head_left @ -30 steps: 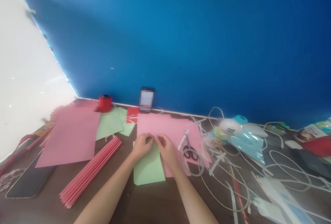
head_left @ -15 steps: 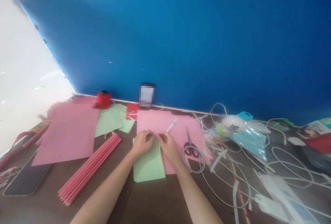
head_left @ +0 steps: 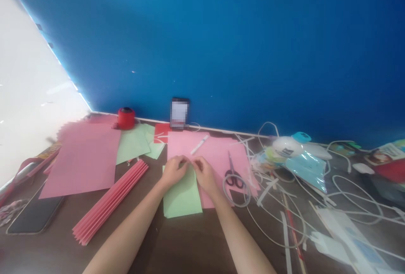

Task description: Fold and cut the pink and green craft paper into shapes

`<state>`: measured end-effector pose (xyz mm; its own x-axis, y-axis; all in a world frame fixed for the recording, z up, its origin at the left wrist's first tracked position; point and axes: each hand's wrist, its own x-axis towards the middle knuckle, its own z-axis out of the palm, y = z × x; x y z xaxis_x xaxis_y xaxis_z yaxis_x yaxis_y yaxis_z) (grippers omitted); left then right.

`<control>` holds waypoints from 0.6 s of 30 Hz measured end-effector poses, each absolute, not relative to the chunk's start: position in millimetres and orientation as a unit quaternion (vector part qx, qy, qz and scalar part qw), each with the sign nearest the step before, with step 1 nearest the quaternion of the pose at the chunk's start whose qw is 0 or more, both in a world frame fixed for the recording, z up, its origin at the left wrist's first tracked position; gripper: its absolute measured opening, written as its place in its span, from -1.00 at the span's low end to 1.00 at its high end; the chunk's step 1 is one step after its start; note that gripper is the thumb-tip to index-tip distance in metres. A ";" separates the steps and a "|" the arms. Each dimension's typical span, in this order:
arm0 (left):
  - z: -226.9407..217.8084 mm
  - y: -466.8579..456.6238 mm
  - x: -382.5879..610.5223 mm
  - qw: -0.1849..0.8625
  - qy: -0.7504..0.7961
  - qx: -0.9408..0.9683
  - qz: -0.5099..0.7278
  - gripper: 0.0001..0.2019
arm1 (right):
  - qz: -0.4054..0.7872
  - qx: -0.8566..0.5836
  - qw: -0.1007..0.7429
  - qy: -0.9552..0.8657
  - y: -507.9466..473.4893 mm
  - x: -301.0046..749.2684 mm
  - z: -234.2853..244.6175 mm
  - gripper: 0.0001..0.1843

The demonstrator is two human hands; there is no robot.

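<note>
My left hand (head_left: pixel 172 170) and my right hand (head_left: pixel 204 173) meet at the far edge of a light green paper sheet (head_left: pixel 182 198) lying on the brown table. Both hands pinch that far edge with closed fingers. The green sheet overlaps a pink sheet (head_left: pixel 218 156). On the pink sheet lie a white pen (head_left: pixel 199 144) just beyond my hands and a pair of scissors (head_left: pixel 232 175) to the right of my right hand.
A pleated pink paper fan (head_left: pixel 109 202), a large pink sheet (head_left: pixel 82 160) and a dark phone (head_left: pixel 34 215) lie at left. A red tape roll (head_left: pixel 126 118) and a propped phone (head_left: pixel 179 113) stand by the blue wall. White cables (head_left: pixel 284 206), paper strips and bags crowd the right.
The white pen has rolled from beside the scissors up and left across the pink sheet. My hands stay pinched on the green sheet's far edge.
</note>
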<state>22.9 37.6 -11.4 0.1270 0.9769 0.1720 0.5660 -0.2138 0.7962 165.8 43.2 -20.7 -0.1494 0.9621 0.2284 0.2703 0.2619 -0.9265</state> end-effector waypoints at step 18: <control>-10.8 38.2 23.5 0.309 0.561 0.668 0.379 -0.83 | 0.408 -0.470 0.457 -0.635 44.1 165.7 -22.0 -0.80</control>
